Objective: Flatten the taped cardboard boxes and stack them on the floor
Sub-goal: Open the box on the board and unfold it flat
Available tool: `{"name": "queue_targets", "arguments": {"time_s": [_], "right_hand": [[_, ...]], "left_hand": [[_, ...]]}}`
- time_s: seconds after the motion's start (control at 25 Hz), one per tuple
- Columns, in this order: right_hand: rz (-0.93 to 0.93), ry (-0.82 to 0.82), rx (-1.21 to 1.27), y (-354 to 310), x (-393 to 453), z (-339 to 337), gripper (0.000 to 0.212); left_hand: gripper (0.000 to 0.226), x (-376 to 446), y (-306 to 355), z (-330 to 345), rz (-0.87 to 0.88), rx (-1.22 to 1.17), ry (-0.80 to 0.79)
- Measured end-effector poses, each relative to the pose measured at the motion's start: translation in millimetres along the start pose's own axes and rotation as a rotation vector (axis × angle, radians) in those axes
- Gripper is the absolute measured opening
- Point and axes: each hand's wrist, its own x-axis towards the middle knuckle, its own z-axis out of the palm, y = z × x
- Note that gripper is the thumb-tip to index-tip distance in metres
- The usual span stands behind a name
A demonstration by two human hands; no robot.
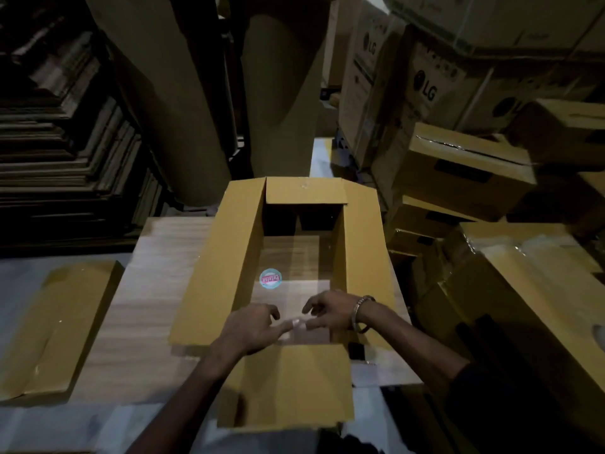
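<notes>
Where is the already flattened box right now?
In the head view the flattened box lies at lower left, beside the wood-grain board that carries the open box.
</notes>
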Motion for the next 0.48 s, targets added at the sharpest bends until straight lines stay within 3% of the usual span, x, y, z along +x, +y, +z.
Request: {"name": "queue_targets", "arguments": {"time_s": [0.12, 0.32, 0.48], "right_hand": [[0.022, 0.227, -0.053, 32, 40, -64, 0.052], [0.046, 0.444, 0.019, 79, 119, -142, 0.049], [0.032, 0.36, -0.112, 98, 166, -163, 0.068]], "left_hand": [[0.059, 53, 11, -21, 0.033, 0.014, 0.142], [0.066, 162, 32, -50, 0.038, 0.074, 0.161], [0.07, 241, 41, -63, 0.009, 0.133, 0.204]]}}
